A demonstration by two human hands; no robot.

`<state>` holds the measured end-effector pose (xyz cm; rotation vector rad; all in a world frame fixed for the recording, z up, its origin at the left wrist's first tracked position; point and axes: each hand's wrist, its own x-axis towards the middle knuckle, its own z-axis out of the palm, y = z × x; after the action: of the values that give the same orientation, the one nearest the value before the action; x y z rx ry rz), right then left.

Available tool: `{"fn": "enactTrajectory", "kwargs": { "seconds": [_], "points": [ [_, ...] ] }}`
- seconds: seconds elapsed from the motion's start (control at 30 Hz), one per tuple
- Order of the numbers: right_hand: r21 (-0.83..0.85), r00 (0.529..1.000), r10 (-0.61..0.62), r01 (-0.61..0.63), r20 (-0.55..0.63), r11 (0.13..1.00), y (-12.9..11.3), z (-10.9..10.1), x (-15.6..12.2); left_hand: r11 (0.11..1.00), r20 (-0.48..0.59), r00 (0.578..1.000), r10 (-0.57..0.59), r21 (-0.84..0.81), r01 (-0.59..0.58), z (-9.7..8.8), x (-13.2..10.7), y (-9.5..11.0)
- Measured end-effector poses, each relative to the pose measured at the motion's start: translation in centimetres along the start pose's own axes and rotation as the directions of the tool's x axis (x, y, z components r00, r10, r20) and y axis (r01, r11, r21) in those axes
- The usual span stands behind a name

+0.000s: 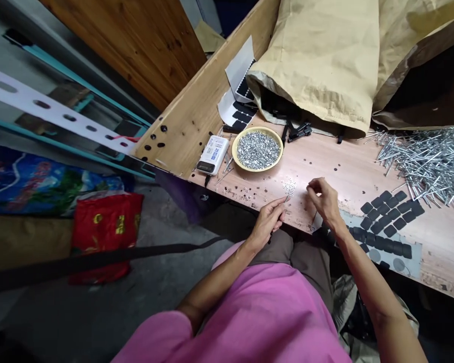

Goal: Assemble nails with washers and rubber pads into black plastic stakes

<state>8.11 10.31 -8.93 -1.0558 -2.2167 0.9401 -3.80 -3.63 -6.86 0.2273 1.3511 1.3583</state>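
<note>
My left hand (269, 221) is closed at the table's front edge, a thin metal rod sticking out past its fingertips. Just beyond those fingertips lies a small heap of tiny silver nuts (289, 185). My right hand (324, 199) hovers over the tabletop to the right of the heap, thumb and fingers pinched together. Whatever may be between them is too small to make out. A yellow bowl (235, 160) full of small silver metal pieces stands behind the heap, to the left.
A white power bank (213, 155) sits left of the bowl. Long metal bolts (435, 161) are piled at the right. Black adhesive pads (389, 214) lie by a grey sheet. Large paper sacks (321, 60) stand behind; a wooden board (196, 121) borders the left side.
</note>
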Motion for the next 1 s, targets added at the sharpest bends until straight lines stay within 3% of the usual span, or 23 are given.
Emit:
{"fn": "enactTrajectory", "kwargs": {
  "seconds": [0.1, 0.23, 0.47, 0.73, 0.87, 1.0],
  "points": [
    [0.211, 0.982, 0.155, -0.130, -0.105, 0.969, -0.8, -0.9, -2.2, 0.999, 0.056, 0.998, -0.024, 0.030, 0.022, 0.5, -0.3, 0.4],
    [0.440, 0.939, 0.319, -0.234, -0.129, 0.867, -2.0, -1.4, -4.7, 0.991, 0.176, 0.980, -0.092, 0.117, 0.072, 1.8, -1.4, 0.3],
    [0.488, 0.875, 0.451, -0.319, -0.178, 0.813, -2.5, -1.6, -9.0, 0.978, 0.275, 0.940, -0.201, 0.103, 0.179, 3.6, -3.3, -1.6],
    [0.551, 0.831, 0.518, -0.341, -0.201, 0.761, -2.0, -1.1, -10.7, 0.973, 0.308, 0.926, -0.220, 0.137, 0.186, 3.3, -3.4, -2.1],
    [0.551, 0.843, 0.503, -0.331, -0.192, 0.766, -2.1, -0.9, -10.8, 0.963, 0.331, 0.905, -0.266, 0.122, 0.239, 3.2, -3.3, -2.3],
    [0.468, 0.882, 0.416, -0.279, -0.220, 0.839, -1.8, -1.1, -11.0, 0.932, 0.367, 0.857, -0.361, 0.102, 0.348, 2.9, -2.7, -2.3]
  ]
}}
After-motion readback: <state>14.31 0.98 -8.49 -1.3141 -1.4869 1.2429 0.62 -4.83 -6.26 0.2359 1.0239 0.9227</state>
